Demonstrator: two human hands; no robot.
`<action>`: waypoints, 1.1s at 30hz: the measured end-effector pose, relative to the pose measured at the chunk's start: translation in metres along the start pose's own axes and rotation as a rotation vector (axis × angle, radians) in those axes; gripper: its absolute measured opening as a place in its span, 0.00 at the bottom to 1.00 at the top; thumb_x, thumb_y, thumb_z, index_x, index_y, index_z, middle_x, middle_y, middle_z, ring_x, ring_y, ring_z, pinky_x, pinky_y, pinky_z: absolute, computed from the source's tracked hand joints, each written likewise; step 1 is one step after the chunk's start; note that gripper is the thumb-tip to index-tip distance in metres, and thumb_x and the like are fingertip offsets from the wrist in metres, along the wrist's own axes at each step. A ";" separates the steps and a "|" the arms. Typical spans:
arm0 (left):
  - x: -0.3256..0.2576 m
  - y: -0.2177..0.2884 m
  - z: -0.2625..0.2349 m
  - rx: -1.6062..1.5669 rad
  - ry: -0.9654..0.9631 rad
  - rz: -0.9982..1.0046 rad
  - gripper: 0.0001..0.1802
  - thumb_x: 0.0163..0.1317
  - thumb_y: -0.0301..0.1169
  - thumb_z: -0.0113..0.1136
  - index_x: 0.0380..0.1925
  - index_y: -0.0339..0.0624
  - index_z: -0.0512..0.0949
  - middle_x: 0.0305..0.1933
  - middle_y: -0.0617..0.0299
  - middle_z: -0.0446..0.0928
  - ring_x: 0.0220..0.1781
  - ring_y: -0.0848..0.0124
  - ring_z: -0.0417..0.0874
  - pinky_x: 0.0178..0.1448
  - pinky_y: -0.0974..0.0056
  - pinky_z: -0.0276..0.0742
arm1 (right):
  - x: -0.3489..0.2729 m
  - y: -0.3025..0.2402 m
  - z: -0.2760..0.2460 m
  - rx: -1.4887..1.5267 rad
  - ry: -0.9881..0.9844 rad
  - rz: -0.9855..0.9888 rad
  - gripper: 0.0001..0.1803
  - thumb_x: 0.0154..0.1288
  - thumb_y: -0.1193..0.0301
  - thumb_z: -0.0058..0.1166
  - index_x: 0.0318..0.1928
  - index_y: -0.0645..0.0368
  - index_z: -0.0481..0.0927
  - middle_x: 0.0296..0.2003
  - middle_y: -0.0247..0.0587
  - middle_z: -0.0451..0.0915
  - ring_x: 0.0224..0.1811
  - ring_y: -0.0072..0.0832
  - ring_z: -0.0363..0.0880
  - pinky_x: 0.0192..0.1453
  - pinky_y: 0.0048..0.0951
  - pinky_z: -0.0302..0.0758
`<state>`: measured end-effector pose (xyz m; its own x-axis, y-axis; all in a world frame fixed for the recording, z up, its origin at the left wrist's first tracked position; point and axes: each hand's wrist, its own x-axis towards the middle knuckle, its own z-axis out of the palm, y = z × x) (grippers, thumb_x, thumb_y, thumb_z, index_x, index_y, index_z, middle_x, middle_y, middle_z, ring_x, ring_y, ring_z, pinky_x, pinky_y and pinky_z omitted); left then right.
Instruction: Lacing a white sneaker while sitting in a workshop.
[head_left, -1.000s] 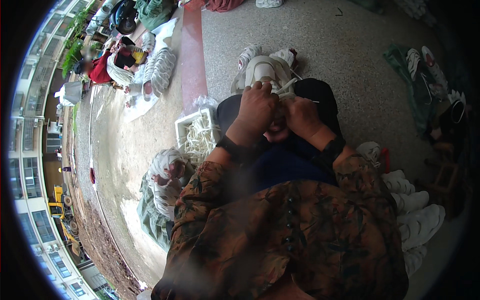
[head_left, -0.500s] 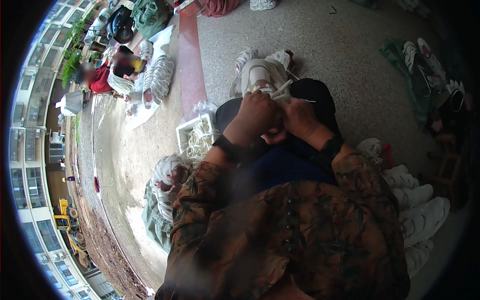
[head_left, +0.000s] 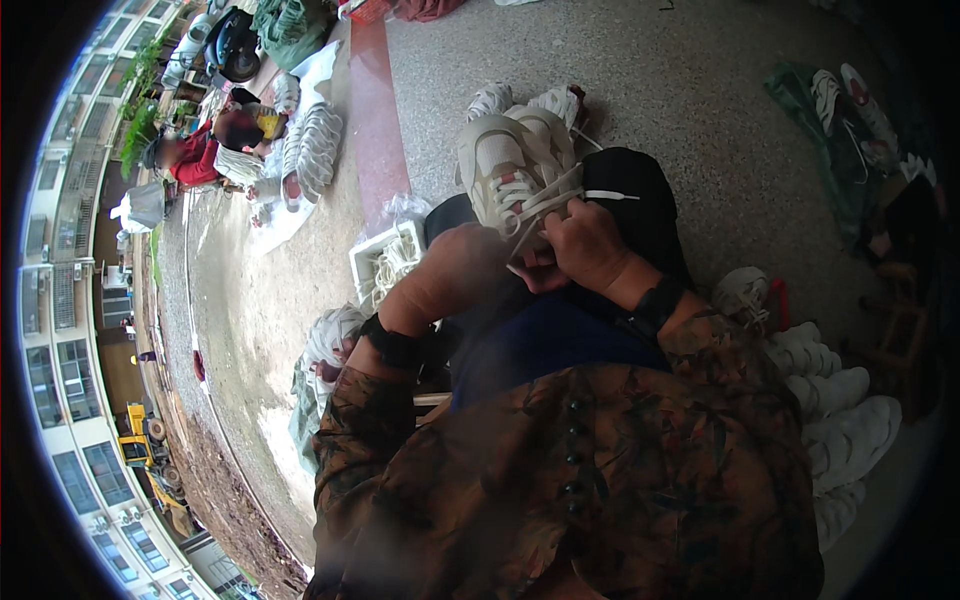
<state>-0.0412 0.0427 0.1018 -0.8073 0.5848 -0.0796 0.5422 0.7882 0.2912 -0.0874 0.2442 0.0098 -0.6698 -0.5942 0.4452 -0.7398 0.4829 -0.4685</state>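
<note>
A cream-and-white sneaker [head_left: 497, 150] rests between my knees, toe pointing away, and a second one is pressed against its right side. Pale shoelace [head_left: 545, 203] crosses the front sneaker's upper, and a loose lace end [head_left: 612, 195] sticks out to the right over my dark trouser leg. At the shoe's opening, my right hand [head_left: 592, 243] is closed, its thumb and fingers pinching the lace by the eyelets. My left hand [head_left: 462, 263] is beside the shoe's left edge, smeared by motion, with its fingertips hard to make out. Pinkish lining shows between the hands.
A white basket [head_left: 372, 262] of laces stands to my left, near bundled white shoes [head_left: 330, 340]. More white shoes [head_left: 850, 440] lie at my right, and others on a green sheet [head_left: 800, 110]. Further left, people sit by stacked shoes [head_left: 318, 150]. Beyond is a yellow loader [head_left: 140, 440].
My hands have drawn back from the shoe's front toward me and moved apart, the left going down and left. The laced upper is now uncovered, and the loose lace end lies out rightward.
</note>
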 end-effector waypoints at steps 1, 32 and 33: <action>0.002 0.004 0.002 -0.191 0.021 0.045 0.04 0.49 0.24 0.59 0.25 0.38 0.76 0.27 0.54 0.73 0.31 0.59 0.76 0.40 0.61 0.72 | -0.001 0.000 0.000 -0.009 -0.042 0.023 0.11 0.45 0.64 0.62 0.24 0.57 0.76 0.23 0.49 0.76 0.27 0.43 0.79 0.32 0.40 0.76; -0.112 -0.012 0.049 -0.051 0.387 -0.745 0.15 0.47 0.28 0.66 0.36 0.39 0.76 0.39 0.50 0.76 0.42 0.50 0.78 0.44 0.54 0.74 | 0.015 0.013 -0.029 0.087 0.134 0.097 0.13 0.50 0.76 0.55 0.39 0.64 0.75 0.32 0.54 0.76 0.38 0.48 0.78 0.42 0.43 0.75; -0.090 -0.011 0.050 -0.043 0.439 -0.688 0.16 0.48 0.27 0.66 0.39 0.39 0.74 0.41 0.50 0.75 0.43 0.51 0.78 0.44 0.55 0.74 | 0.019 0.017 -0.029 0.085 0.242 0.022 0.17 0.50 0.80 0.54 0.44 0.65 0.73 0.35 0.55 0.75 0.41 0.49 0.77 0.45 0.43 0.74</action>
<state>0.0377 -0.0089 0.0581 -0.9787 -0.1633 0.1241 -0.1107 0.9299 0.3507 -0.1143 0.2597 0.0321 -0.6889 -0.4081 0.5991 -0.7238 0.4320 -0.5380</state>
